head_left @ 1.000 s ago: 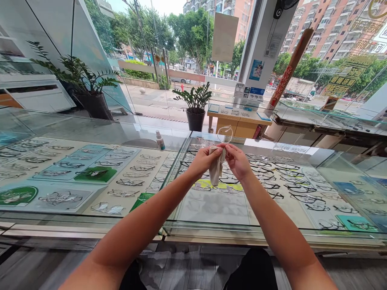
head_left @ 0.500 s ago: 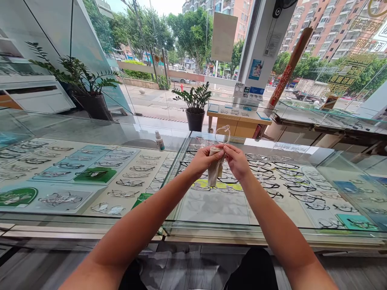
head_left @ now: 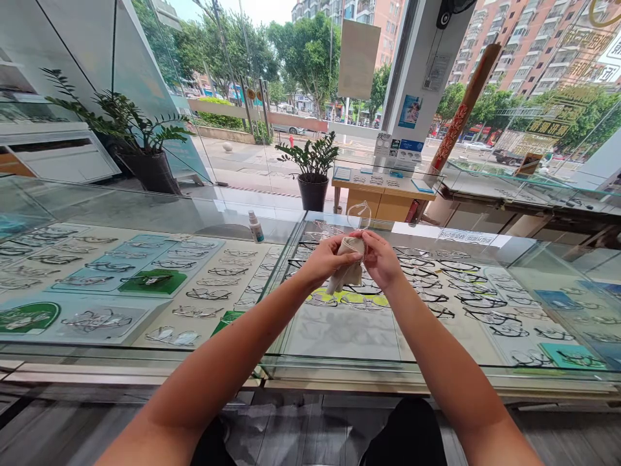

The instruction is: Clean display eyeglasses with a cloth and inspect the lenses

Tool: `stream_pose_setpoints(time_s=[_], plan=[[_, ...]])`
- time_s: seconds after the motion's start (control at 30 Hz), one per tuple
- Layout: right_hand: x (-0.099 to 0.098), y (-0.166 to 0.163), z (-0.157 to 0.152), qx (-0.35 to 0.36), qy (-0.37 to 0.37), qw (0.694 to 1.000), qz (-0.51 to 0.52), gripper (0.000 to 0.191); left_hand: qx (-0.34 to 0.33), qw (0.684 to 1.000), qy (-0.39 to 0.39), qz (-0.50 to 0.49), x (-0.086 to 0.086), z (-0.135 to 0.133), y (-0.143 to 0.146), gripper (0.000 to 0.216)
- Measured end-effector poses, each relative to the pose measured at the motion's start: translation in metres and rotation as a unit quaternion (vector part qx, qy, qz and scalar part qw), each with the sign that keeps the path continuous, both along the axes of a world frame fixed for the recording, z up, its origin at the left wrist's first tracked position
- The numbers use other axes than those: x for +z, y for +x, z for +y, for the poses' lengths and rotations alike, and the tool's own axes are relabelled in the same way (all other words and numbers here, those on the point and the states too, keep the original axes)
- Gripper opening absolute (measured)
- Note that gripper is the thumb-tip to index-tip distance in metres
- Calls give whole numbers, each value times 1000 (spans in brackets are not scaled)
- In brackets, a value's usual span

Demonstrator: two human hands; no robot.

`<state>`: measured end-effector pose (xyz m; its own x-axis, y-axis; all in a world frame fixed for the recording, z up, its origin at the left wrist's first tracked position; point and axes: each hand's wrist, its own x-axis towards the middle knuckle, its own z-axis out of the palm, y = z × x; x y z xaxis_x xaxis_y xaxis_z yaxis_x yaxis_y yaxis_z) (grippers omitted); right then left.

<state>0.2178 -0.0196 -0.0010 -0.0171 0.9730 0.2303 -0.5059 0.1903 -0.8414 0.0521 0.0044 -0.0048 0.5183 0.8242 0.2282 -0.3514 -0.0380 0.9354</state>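
A beige cleaning cloth [head_left: 350, 268] is bunched in my left hand [head_left: 323, 259], its fingers and thumb closed around the folds while the lower end hangs free. My right hand [head_left: 383, 259] pinches close against the cloth's right side. Above the fingertips sticks up a round, thin-rimmed lens of a pair of eyeglasses [head_left: 359, 215], pale and see-through. The rest of the eyeglasses is hidden by the cloth and fingers. Both hands touch each other above the glass display counter [head_left: 339, 346].
A small white spray bottle [head_left: 255, 226] stands on the counter left of my hands. Rows of eyeglass frames [head_left: 208, 294] lie under the glass on both sides. Beyond the counter are a potted plant [head_left: 313, 188] and a small wooden display table [head_left: 383, 188].
The cloth has been bunched and turned; its hanging end is shorter and swings left. My right fingers have shifted slightly. The lens rim stays almost in place.
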Motion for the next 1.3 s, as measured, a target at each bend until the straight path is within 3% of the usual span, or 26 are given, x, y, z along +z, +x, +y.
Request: stream_pose_setpoints(time_s=[0.23,0.47,1.03,1.3], plan=[[-4,3,0,32,-33,998,29,25,-28,999,-18,19,0,-2,0,65],[-7,2,2,21,-41,998,38,27,-23,998,-8,57,5,-7,1,62],[-5,-4,-1,24,-35,999,34,37,14,999,6,45,-1,-3,5,64],[-4,-4,-3,26,-37,999,11,32,22,999,0,31,1,-6,8,65]])
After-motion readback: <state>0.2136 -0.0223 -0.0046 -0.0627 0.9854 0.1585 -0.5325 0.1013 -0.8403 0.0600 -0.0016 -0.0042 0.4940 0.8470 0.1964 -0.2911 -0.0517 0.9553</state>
